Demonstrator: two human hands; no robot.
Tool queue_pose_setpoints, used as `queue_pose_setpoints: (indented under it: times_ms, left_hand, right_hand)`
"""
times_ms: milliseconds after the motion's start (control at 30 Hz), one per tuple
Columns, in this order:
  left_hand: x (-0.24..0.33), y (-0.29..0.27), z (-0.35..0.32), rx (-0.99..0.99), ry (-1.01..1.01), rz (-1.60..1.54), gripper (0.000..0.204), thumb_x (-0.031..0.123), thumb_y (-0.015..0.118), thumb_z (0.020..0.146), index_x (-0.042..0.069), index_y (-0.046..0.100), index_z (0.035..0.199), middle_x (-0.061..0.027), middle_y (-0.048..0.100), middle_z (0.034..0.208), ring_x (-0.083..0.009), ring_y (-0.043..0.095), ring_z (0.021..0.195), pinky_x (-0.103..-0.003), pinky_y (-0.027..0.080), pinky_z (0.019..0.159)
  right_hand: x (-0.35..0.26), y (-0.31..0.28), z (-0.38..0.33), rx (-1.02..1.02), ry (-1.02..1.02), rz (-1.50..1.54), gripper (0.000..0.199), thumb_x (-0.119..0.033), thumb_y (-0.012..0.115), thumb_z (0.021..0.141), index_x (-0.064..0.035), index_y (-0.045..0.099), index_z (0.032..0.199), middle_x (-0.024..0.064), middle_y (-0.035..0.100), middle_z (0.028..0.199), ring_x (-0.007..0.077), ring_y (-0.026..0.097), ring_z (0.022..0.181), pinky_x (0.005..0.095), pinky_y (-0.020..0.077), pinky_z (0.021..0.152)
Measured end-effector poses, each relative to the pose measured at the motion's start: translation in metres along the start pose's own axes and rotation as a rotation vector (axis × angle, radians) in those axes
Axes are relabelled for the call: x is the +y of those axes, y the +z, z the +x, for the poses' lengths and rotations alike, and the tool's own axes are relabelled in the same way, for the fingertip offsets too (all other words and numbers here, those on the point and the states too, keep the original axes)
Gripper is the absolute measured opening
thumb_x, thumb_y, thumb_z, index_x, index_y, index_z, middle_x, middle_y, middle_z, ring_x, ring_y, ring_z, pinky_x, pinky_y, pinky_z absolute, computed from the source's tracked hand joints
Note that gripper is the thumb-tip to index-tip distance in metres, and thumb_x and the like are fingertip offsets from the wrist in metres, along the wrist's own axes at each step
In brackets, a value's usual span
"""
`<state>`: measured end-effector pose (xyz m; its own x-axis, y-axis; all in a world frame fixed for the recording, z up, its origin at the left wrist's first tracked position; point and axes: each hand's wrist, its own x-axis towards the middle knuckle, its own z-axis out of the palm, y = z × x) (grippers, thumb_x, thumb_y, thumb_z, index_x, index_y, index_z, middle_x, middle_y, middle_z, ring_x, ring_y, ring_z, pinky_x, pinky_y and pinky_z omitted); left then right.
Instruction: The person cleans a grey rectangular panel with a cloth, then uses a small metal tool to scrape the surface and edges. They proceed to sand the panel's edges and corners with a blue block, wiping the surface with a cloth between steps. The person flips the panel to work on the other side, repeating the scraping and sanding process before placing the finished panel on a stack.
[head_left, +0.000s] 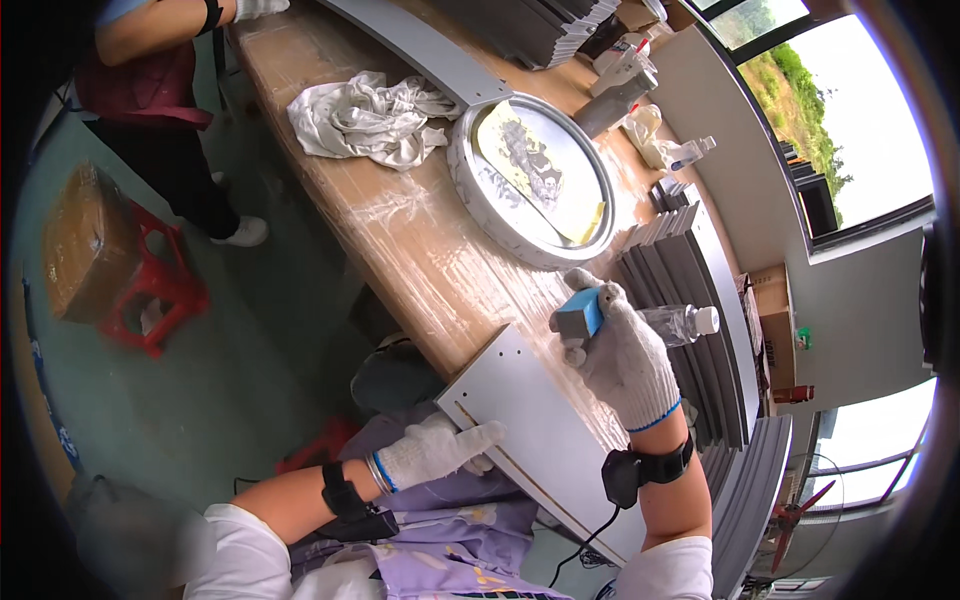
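Note:
My right hand (627,362), in a white knitted glove, is closed around a small blue and grey block (580,314) that looks like a sanding sponge. It is raised over the table, beyond the upper end of a flat grey panel (535,425). That panel has small holes near its end and a brownish line along its left edge, and it overhangs the table's near side. At this edge my gloved left hand (435,452) grips the panel, thumb side on top, the other fingers partly hidden. Past the right hand sits a round metal lid (462,180) bearing a yellow sheet with grey smears (530,165).
A crumpled white cloth (365,120) lies on the film-covered table (400,240). Stacked grey panels (690,300) and a clear bottle (675,324) stand right. Another person's gloved hand (262,8) is at the far left, near a red stool (165,275) carrying a box (92,240).

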<state>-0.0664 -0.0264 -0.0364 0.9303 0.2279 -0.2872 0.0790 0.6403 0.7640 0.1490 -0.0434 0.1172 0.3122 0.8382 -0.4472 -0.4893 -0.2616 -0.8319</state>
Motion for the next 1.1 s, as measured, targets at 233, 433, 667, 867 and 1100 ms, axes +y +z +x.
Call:
queue_pose_setpoints:
  times_ms: [233,433,667,867,1100]
  left_hand:
    - [0.006,0.009,-0.005,-0.044,-0.012,0.189,0.048,0.038,0.061,0.099,-0.003,0.057,0.124,-0.0122,0.068,0.107,-0.0159,0.069,0.090,-0.029,0.059,0.079]
    - [0.018,0.021,-0.015,-0.033,0.135,0.333,0.048,0.040,0.061,0.099,0.001,0.057,0.126,-0.0104,0.067,0.105,-0.0132,0.065,0.085,-0.030,0.054,0.077]
    - [0.004,0.024,-0.012,0.067,0.342,0.320,0.058,0.056,0.055,0.096,0.009,0.059,0.129,-0.0158,0.070,0.103,-0.0317,0.068,0.103,-0.042,0.052,0.089]
    - [0.029,0.031,-0.029,0.047,0.107,0.465,0.054,0.055,0.053,0.098,0.008,0.060,0.123,-0.0136,0.069,0.103,-0.0295,0.068,0.096,-0.041,0.052,0.086]
    - [-0.002,0.025,-0.018,0.086,0.648,0.803,0.047,0.034,0.058,0.101,0.001,0.051,0.133,-0.0157,0.063,0.115,-0.0251,0.062,0.107,-0.036,0.050,0.094]
  right_hand:
    - [0.012,0.029,-0.010,0.006,-0.496,-1.177,0.057,-0.015,0.071,0.090,-0.0001,0.048,0.140,0.0137,0.063,0.117,0.0147,0.064,0.100,0.0293,0.0542,0.083]
    - [0.010,0.036,-0.005,-0.045,-0.712,-1.683,0.056,-0.008,0.073,0.082,-0.0030,0.054,0.135,0.0216,0.062,0.120,0.0356,0.063,0.110,0.0410,0.0513,0.093]
    - [0.025,0.076,-0.038,-0.376,-0.609,-1.639,0.059,-0.009,0.069,0.080,-0.0058,0.053,0.137,0.0207,0.062,0.117,0.0391,0.060,0.109,0.0446,0.0493,0.094]
    - [0.014,0.058,-0.028,-0.222,-0.676,-1.717,0.063,-0.005,0.066,0.077,-0.0064,0.050,0.139,0.0201,0.061,0.111,0.0399,0.060,0.103,0.0460,0.0492,0.091]
    - [0.021,0.102,-0.051,-0.523,-0.651,-1.701,0.060,-0.003,0.068,0.075,-0.0077,0.056,0.134,0.0154,0.063,0.111,0.0356,0.063,0.104,0.0414,0.0515,0.090]
